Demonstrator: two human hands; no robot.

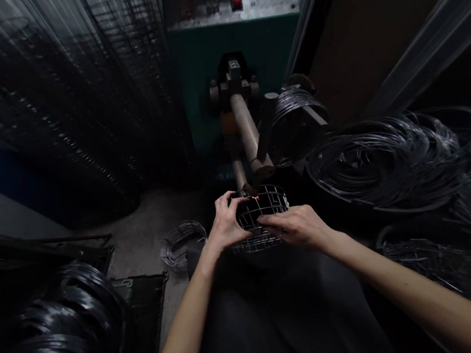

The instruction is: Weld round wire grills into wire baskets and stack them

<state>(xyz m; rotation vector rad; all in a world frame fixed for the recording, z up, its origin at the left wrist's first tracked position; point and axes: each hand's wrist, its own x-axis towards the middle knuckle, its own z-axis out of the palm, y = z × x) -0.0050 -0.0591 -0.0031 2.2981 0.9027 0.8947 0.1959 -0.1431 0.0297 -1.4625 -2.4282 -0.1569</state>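
A round wire basket (267, 237) of thin metal rods is held in front of me, its far rim at the spot welder's electrodes (252, 144). Orange sparks glow where the rim meets the electrode tips. My left hand (227, 222) grips the basket's left side, thumb and fingers curved around the wire. On the near right side, my right hand (294, 224) pinches the wire between thumb and fingers. The finer wire joints there are too dark to make out.
The green welding machine (194, 58) stands ahead with a red lamp lit. Wire rings (411, 154) pile up on the right, above a bin of cut wires (446, 262). A ring bundle (183, 244) lies on the floor; wire coils (57, 348) fill the lower left. Mesh stacks (70, 95) lean behind.
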